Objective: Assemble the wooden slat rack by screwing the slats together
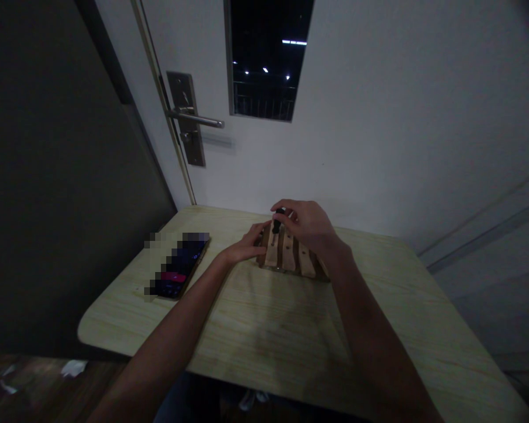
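Note:
My right hand [306,222] pinches the black handle of a small screwdriver [277,223], its fingertips around the top. The screwdriver stands nearly upright, and its thin shaft points down at the leftmost light wooden piece [271,254]. Several such pieces, with dark holes in them, lie side by side on a darker wooden base [295,272]. Whether the tip sits in a screw is too small to tell. My left hand [247,244] grips the base's left edge, thumb nearer to me and fingers on the far side. My right hand and wrist hide the base's far right part.
A phone [180,267], partly blurred out, lies on the pale wooden table [264,335] left of my left forearm. Behind the table's far edge stands a white door [379,117] with a metal lever handle [198,119] and a dark window [268,59].

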{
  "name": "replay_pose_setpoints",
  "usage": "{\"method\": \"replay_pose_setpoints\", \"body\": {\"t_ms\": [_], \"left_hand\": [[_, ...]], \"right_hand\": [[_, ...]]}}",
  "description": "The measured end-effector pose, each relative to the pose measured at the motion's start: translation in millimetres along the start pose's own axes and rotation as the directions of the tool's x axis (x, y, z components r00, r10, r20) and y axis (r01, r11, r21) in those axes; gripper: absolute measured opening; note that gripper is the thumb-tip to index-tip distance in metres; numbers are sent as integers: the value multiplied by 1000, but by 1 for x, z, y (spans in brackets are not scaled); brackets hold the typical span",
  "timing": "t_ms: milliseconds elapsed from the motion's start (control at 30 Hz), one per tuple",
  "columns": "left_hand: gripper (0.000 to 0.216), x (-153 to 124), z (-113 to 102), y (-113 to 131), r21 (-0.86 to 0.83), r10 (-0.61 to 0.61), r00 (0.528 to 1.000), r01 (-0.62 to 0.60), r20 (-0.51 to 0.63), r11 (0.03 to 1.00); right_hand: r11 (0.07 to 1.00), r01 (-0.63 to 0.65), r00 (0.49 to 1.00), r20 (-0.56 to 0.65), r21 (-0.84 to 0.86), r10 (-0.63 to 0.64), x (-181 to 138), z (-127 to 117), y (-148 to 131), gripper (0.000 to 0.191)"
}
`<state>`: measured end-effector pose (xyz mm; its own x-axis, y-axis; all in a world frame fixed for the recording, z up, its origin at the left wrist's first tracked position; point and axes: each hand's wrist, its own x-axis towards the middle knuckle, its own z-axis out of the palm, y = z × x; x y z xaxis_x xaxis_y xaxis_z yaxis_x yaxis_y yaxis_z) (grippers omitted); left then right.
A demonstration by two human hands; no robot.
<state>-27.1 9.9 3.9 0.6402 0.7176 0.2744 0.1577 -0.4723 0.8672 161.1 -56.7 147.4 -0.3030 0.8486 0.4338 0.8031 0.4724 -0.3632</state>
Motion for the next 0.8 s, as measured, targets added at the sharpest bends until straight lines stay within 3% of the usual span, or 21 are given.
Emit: {"method": "replay_pose_setpoints", "body": {"t_ms": [267, 800], "left_hand": [[85, -1, -1, 4, 23, -2, 1000, 2, 12, 1000], [89, 0, -2, 3, -11, -25, 999, 25, 24, 1000]], "right_hand": [[998, 50, 998, -37, 31, -49, -3, 1, 7, 34], [993, 45, 999, -8, 109, -44, 0, -6, 2, 19]]}}
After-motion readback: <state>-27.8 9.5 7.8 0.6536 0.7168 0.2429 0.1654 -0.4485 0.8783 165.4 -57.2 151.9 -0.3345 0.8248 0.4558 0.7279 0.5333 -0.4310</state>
